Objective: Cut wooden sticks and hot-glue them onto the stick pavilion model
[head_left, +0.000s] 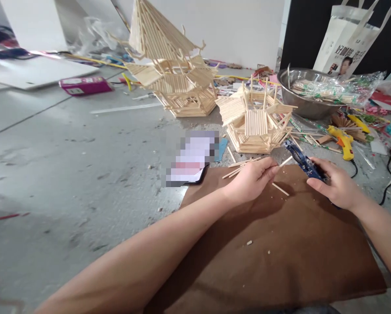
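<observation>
Pinched in my left hand (254,178) is a thin wooden stick (285,162), its free end pointing right. My right hand (334,183) is wrapped round a blue hand cutter (305,163), whose jaws lie just beyond the stick's tip; I cannot tell whether they touch it. Beneath both hands spreads a brown sheet (280,261), with a loose stick (280,189) and small cut bits on it. Several more sticks (238,169) lie at its far edge. A small stick-built pavilion (256,122) stands just behind my hands.
A taller stick-built pagoda (179,85) stands at the back. Left of the sheet lies a phone (192,157). On the right are a metal bowl (308,107) of wrapped sticks, a yellow glue gun (342,141) with its cord, and scattered scraps. A purple pack (84,86) lies far left.
</observation>
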### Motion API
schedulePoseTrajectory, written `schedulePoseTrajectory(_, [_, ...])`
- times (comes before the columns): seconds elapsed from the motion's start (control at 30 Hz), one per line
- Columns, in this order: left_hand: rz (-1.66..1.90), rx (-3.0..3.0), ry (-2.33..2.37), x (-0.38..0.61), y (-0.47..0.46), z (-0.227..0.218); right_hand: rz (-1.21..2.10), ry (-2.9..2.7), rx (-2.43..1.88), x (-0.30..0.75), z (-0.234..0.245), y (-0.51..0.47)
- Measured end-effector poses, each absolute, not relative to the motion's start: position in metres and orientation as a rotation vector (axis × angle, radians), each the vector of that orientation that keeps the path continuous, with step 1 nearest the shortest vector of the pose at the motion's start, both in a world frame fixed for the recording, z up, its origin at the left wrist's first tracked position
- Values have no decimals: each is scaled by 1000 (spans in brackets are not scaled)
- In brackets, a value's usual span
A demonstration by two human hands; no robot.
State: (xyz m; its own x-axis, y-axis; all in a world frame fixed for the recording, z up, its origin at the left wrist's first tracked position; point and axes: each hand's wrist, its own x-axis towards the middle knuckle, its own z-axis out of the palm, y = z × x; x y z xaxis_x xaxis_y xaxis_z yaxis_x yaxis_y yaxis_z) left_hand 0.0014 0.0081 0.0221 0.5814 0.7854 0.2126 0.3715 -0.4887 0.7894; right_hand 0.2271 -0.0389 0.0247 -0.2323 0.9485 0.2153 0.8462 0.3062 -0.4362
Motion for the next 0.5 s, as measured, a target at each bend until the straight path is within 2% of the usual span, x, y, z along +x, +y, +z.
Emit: schedulePoseTrajectory(0.5, [722, 2083, 936, 0, 10, 20, 254, -2224, -1557, 227, 24, -40])
